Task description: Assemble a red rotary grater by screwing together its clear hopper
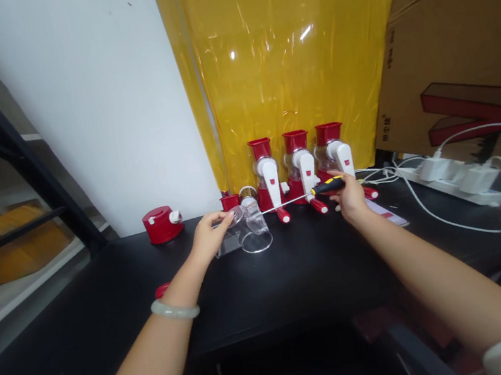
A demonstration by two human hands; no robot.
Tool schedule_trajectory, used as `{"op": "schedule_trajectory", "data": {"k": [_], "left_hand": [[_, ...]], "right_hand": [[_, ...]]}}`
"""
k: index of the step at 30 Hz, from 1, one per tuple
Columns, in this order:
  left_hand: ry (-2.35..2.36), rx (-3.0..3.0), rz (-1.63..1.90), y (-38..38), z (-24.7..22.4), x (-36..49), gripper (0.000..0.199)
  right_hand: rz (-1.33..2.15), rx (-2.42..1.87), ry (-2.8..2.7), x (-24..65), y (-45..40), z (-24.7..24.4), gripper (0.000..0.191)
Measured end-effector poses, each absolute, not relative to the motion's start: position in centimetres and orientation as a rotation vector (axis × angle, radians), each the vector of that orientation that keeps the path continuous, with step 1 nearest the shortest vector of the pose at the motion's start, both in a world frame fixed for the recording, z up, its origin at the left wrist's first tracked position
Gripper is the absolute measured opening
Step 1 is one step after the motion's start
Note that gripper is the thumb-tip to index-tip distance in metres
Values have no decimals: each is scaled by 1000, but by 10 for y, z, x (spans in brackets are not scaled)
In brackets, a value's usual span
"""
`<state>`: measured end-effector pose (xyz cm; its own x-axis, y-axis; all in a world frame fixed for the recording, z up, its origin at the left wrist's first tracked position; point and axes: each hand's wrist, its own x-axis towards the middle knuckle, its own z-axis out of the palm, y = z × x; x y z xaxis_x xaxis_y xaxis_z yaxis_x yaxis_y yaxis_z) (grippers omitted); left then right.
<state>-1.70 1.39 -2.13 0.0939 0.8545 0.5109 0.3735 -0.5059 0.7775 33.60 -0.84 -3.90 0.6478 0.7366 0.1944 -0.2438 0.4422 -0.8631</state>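
My left hand (212,235) is closed on a clear plastic grater housing (255,238), which lies on the black table. In my right hand (347,198) is a screwdriver (328,186) with a black and yellow handle. Its long shaft points left, and the tip reaches the housing's side; whether it touches a screw is too small to tell. Behind the housing are a red hopper (230,202) and a metal grating drum (247,194). Three red and white rotary graters (270,174) with hand cranks stand in a row behind the screwdriver.
A red grater base (163,225) with a white knob sits at the left. Near my left forearm, a small red part (162,289) is partly hidden. White cables and a power strip (458,181) lie at the right. A yellow plastic curtain (289,46) and a cardboard box (453,51) stand behind.
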Motion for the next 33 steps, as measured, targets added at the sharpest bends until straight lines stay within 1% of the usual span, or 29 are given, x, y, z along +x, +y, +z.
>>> {"op": "schedule_trajectory", "data": {"k": [6, 12, 14, 17, 20, 23, 27, 33], "left_hand": [[1197, 1941, 1393, 16, -23, -18, 36], [1200, 1956, 1382, 19, -25, -19, 34], [1199, 1955, 1385, 19, -25, -19, 33], [1194, 1943, 1400, 17, -24, -18, 33], [1199, 1940, 1406, 16, -23, -18, 32], [1201, 1943, 1401, 16, -23, -18, 32], [1189, 1930, 1402, 16, -23, -17, 33], [1185, 1914, 1395, 14, -21, -18, 34]], "right_hand": [[619, -950, -659, 338, -5, -41, 32], [576, -1003, -656, 337, -7, -40, 26], [576, -1009, -661, 337, -7, -41, 30], [566, -1014, -705, 338, -7, -43, 43], [533, -1047, -725, 339, -6, -45, 47], [591, -1029, -725, 342, -4, -46, 44], [551, -989, -780, 348, -1, -48, 32], [527, -996, -755, 348, -2, -41, 27]]}}
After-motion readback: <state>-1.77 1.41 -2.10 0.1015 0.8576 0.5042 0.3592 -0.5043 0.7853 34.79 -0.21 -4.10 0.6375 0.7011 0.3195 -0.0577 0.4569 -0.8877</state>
